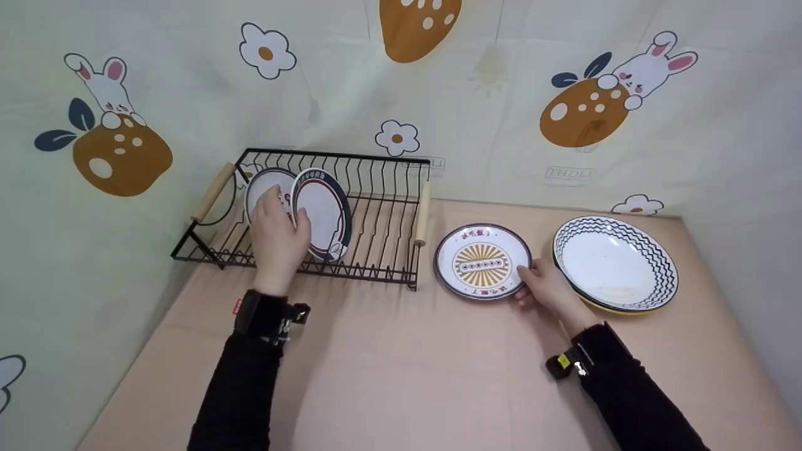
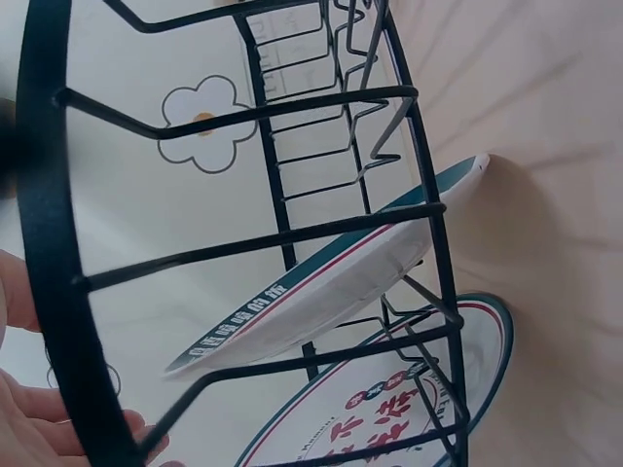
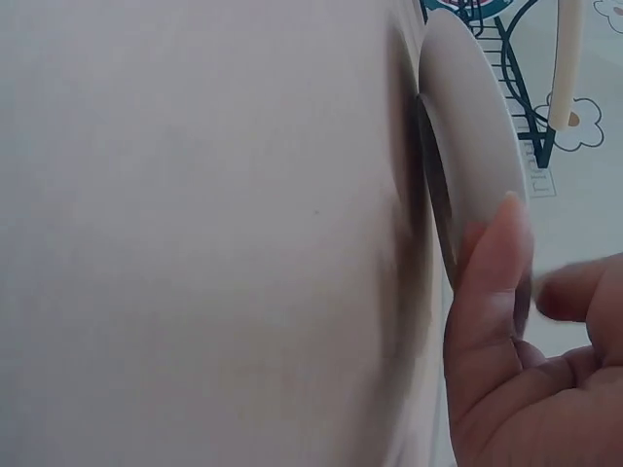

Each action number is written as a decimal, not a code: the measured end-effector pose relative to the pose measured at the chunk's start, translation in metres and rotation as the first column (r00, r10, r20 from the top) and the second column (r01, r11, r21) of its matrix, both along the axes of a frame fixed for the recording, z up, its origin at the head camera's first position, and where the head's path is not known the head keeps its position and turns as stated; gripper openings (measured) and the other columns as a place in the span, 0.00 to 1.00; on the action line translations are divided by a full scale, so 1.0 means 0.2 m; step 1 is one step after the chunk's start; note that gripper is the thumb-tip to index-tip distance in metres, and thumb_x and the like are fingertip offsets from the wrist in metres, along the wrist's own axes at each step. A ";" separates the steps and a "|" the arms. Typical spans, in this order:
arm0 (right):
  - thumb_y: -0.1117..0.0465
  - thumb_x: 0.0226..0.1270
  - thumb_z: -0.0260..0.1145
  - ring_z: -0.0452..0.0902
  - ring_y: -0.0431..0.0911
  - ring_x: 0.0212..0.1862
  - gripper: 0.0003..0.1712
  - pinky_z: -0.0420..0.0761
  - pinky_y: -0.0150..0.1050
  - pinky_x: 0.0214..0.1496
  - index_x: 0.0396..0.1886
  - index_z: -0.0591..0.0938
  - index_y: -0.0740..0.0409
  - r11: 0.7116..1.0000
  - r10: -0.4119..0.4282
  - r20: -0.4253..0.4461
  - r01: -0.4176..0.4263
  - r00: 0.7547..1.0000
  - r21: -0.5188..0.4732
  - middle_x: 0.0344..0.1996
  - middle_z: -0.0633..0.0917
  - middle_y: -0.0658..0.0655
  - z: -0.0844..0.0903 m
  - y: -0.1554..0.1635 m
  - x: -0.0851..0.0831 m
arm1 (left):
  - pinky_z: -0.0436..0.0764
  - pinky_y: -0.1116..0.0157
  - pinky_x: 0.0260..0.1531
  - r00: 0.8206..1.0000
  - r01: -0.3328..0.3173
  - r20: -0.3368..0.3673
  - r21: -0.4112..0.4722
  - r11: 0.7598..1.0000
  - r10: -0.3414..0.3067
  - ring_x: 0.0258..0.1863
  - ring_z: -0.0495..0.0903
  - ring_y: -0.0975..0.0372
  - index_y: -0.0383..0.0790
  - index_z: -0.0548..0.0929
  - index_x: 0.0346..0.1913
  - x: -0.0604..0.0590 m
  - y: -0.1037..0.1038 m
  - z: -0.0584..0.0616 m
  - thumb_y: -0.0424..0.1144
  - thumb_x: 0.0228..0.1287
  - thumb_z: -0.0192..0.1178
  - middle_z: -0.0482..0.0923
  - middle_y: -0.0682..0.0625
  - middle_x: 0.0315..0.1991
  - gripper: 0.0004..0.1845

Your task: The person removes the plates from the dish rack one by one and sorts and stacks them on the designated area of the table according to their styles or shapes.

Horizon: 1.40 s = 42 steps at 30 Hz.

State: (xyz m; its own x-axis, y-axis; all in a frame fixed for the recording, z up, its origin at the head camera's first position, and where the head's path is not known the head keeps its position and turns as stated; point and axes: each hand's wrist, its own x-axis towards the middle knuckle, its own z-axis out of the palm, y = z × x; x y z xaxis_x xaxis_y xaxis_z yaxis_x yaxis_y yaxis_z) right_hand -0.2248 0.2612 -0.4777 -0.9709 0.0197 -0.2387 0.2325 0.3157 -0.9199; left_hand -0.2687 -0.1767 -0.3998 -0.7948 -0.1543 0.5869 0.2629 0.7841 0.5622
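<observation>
My left hand [image 1: 276, 241] is at the wire rack, its fingers in front of one plate [image 1: 257, 194] and its thumb over the left rim of a dark-rimmed plate [image 1: 322, 216]. Both plates lean in the rack slots. In the left wrist view the fingers [image 2: 58, 418] are spread near the upper end of the dark-rimmed plate [image 2: 321, 282], with no clear grip. My right hand [image 1: 548, 288] pinches the right rim of a small plate [image 1: 482, 235] with a yellow sunburst pattern. Its pale underside [image 3: 467, 126] shows in the right wrist view.
The black dish rack [image 1: 382, 272] with wooden handles [image 1: 423, 213] stands at the back left, against a printed curtain. A large white bowl [image 1: 604, 269] with a wavy black rim pattern sits on the table [image 1: 407, 376] right of my right hand, above something with a yellow edge.
</observation>
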 end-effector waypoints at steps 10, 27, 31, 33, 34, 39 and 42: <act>0.60 0.78 0.51 0.82 0.45 0.18 0.21 0.85 0.39 0.23 0.55 0.65 0.78 0.994 0.048 0.024 -0.050 0.999 0.098 0.21 0.83 0.61 0.01 0.02 0.03 | 0.65 0.45 0.65 0.996 -0.010 0.090 -0.010 1.000 0.010 0.61 0.68 0.36 0.19 0.63 0.66 -0.04 -0.01 0.00 0.35 0.66 0.57 0.68 0.25 0.61 0.32; 0.59 0.76 0.53 0.82 0.47 0.18 0.36 0.84 0.41 0.22 0.70 0.54 0.81 0.949 0.085 -0.065 -0.061 0.994 0.310 0.25 0.84 0.60 0.05 0.05 0.08 | 0.67 0.45 0.63 0.989 0.000 0.145 -0.037 0.999 0.005 0.59 0.69 0.35 0.17 0.62 0.66 -0.08 -0.03 0.01 0.36 0.67 0.57 0.68 0.23 0.59 0.32; 0.58 0.76 0.53 0.82 0.49 0.20 0.35 0.83 0.40 0.25 0.71 0.55 0.78 0.917 0.096 -0.103 -0.048 0.990 0.395 0.25 0.84 0.61 0.08 0.06 0.09 | 0.68 0.44 0.62 0.985 -0.007 0.171 -0.036 0.999 0.013 0.59 0.70 0.35 0.17 0.61 0.66 -0.09 -0.03 0.02 0.36 0.67 0.56 0.68 0.23 0.59 0.32; 0.58 0.76 0.54 0.82 0.49 0.22 0.34 0.81 0.39 0.29 0.71 0.57 0.78 0.895 0.103 -0.133 -0.034 0.986 0.446 0.25 0.84 0.60 0.08 0.07 0.09 | 0.69 0.44 0.61 0.982 -0.011 0.187 -0.033 0.999 0.017 0.58 0.70 0.35 0.17 0.61 0.67 -0.09 -0.03 0.02 0.37 0.68 0.56 0.68 0.23 0.59 0.32; 0.58 0.76 0.54 0.81 0.48 0.23 0.34 0.80 0.39 0.31 0.70 0.59 0.77 0.883 0.105 -0.152 -0.022 0.983 0.468 0.25 0.83 0.59 0.08 0.07 0.09 | 0.69 0.43 0.61 0.981 -0.012 0.192 -0.032 0.999 0.018 0.58 0.70 0.35 0.17 0.61 0.67 -0.09 -0.03 0.02 0.37 0.68 0.56 0.68 0.23 0.59 0.33; 0.58 0.74 0.56 0.80 0.53 0.33 0.29 0.77 0.49 0.45 0.65 0.67 0.76 0.845 0.102 -0.262 0.055 0.959 0.532 0.29 0.82 0.59 0.09 0.07 0.09 | 0.70 0.44 0.61 0.976 -0.016 0.218 -0.027 1.000 0.021 0.59 0.70 0.35 0.17 0.61 0.67 -0.10 -0.04 0.02 0.38 0.68 0.56 0.68 0.23 0.60 0.33; 0.59 0.73 0.57 0.78 0.56 0.40 0.27 0.76 0.53 0.49 0.62 0.70 0.75 0.844 0.100 -0.301 0.079 0.948 0.531 0.35 0.82 0.62 0.09 0.07 0.09 | 0.70 0.44 0.61 0.972 -0.021 0.235 -0.035 0.999 0.028 0.59 0.70 0.35 0.16 0.61 0.66 -0.10 -0.04 0.02 0.38 0.68 0.55 0.68 0.22 0.59 0.33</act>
State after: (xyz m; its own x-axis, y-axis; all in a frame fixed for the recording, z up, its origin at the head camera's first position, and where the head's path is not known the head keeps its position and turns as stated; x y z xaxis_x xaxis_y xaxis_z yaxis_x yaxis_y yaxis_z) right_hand -0.2069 0.2744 -0.4591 -0.9925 0.0456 0.1133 -0.0364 0.7748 -0.6311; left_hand -0.2893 -0.1839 -0.3952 -0.9075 -0.1597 0.3886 0.1065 0.8073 0.5804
